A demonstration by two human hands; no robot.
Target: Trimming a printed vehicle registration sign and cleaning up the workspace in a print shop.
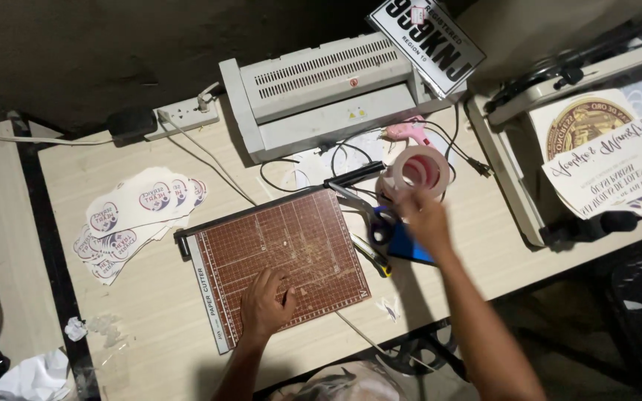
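Resting flat on the paper cutter [280, 263], the left hand [265, 304] lies palm down on the brown gridded board near its front edge, its fingers spread a little apart and closed on nothing. The right hand [425, 219] is raised over the table [150, 297] to the right of the cutter, and its fingers are closed on the lower rim of a roll of tape [419, 171], which it holds up on edge so that the hollow middle faces the camera. The roll is pale with a pinkish inner ring and sits just above the cutter's raised blade arm [358, 200], clear of the tabletop. Under the right wrist lie a blue card [410, 249] and a pair of scissors [379, 223], partly hidden by the hand. Behind the roll, a pink glue gun [406, 132] lies with its black cord looping over the table, and behind that stands a grey laminator [321, 93] with a white plate [429, 41] leaning on its right end. A white power strip [183, 115] lies to the left of the laminator. On the left of the table, well apart from both hands, a fanned stack of cut-out stickers [131, 219] is spread out. At the far right, printed sheets [603, 156] rest on another machine.
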